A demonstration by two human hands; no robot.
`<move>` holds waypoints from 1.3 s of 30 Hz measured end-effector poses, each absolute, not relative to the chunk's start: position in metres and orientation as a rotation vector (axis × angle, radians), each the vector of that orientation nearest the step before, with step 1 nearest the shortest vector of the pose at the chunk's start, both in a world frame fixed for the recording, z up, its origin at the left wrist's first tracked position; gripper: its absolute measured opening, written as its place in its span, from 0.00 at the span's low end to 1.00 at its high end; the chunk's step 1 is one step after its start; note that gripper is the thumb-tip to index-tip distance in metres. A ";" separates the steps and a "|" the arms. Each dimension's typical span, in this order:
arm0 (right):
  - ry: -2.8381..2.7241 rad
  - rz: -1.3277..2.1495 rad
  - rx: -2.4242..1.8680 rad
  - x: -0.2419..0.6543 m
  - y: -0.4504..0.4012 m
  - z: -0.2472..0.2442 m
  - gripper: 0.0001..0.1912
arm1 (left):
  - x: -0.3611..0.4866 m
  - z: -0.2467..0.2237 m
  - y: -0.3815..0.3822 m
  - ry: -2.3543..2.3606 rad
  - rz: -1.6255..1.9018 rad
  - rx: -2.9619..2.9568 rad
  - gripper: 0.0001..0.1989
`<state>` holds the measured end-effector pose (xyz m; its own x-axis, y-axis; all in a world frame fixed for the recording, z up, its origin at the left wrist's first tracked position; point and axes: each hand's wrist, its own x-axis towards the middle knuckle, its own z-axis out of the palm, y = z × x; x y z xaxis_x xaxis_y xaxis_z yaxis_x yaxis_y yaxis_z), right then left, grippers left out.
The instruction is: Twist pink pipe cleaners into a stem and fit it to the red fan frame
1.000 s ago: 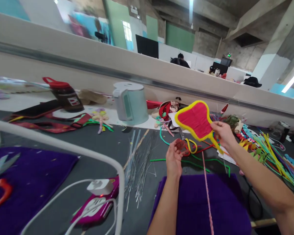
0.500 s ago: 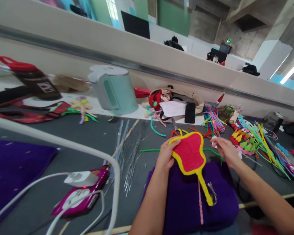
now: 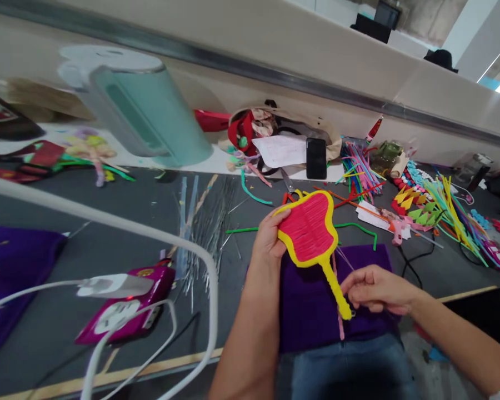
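Note:
My left hand (image 3: 271, 230) is closed on the left edge of a hand fan (image 3: 312, 225) made of pipe cleaners, with a pink-red middle, a yellow fuzzy border and a yellow handle pointing down right. Beside that handle is my right hand (image 3: 377, 291), fingers curled and their tips close together; what they hold, if anything, I cannot make out. Thin pale strands show just above its fingers. A pink twisted pipe cleaner (image 3: 340, 328) shows behind the handle. Folded purple cloth (image 3: 304, 316) lies under the fan, at my lap.
A pink glue gun (image 3: 396, 230) rests by white paper, right of the fan. Scissors (image 3: 289, 186), a green pipe cleaner (image 3: 358, 225) and a phone (image 3: 316, 158) lie beyond. A kettle (image 3: 150, 111) stands back left; a white cable (image 3: 212, 289) loops in front, near a magenta device (image 3: 125, 311).
My right hand has moved from near the white paper down to the fan's handle, where a small silver object lay. My left hand keeps hold of the fan. The view has tilted down.

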<state>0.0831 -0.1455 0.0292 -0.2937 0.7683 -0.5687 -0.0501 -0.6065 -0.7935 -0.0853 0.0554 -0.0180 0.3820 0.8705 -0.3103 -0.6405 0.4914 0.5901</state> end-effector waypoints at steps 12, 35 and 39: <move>-1.769 0.387 -1.833 0.151 -0.138 0.087 0.19 | -0.074 -0.003 0.027 0.636 0.808 0.777 0.16; -2.492 -0.018 -1.664 0.136 -0.069 0.092 0.21 | -0.100 0.029 0.017 0.591 0.989 1.426 0.09; -2.506 -0.004 -1.669 0.133 -0.069 0.093 0.21 | -0.100 0.027 0.017 0.595 0.990 1.419 0.09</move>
